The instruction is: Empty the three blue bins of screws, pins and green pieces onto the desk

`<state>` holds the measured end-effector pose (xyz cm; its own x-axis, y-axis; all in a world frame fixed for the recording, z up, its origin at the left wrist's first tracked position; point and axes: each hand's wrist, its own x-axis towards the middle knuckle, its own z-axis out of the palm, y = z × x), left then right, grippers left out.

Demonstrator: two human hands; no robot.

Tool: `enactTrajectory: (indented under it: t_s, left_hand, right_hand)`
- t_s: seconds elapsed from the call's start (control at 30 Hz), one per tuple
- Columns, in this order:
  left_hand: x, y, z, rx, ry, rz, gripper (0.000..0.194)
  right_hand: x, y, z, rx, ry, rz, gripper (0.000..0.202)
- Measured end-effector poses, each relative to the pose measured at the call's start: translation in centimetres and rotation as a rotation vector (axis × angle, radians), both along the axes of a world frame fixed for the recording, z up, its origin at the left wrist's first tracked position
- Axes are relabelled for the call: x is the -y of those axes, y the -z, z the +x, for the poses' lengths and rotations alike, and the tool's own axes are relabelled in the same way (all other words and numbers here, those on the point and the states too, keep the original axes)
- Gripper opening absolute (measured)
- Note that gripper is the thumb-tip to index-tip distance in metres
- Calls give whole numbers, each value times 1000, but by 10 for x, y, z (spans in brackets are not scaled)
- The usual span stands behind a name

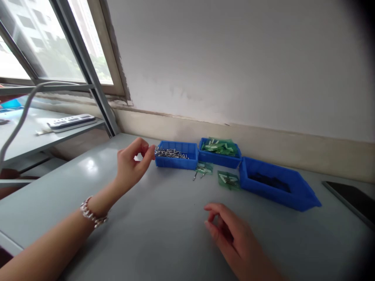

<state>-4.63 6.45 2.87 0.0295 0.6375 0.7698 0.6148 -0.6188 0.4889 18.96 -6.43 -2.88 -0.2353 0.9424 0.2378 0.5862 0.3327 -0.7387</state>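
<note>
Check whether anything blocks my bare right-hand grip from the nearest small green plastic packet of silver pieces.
Nothing visible does: only smooth grey tabletop lies between your bare right-hand grip and that small green plastic packet, which sits beside the long blue plastic bin.

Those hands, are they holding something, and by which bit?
The right hand holds nothing visible. The left hand is by the metal pieces; whether it pinches one can't be told.

White power strip (73,122) on side table (32,141), grey cable (18,127), window (52,47), dark flat device (351,198)
</note>
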Motion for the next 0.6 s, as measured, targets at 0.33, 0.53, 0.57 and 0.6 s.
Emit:
enactTrajectory:
  t_s: [0.33,0.53,0.57,0.6]
  left_hand:
    - [8,6,9,-122,57,17,21]
    - [14,5,13,-144,80,51,21]
    - [15,5,13,-142,90,50,20]
    - [15,5,13,-140,101,48,20]
  right_hand:
    - [-25,-2,38,483,275,457,29]
    - [-39,0,53,696,279,209,34]
    - [-40,0,52,721,275,194,33]
    - [-41,2,51,742,273,188,33]
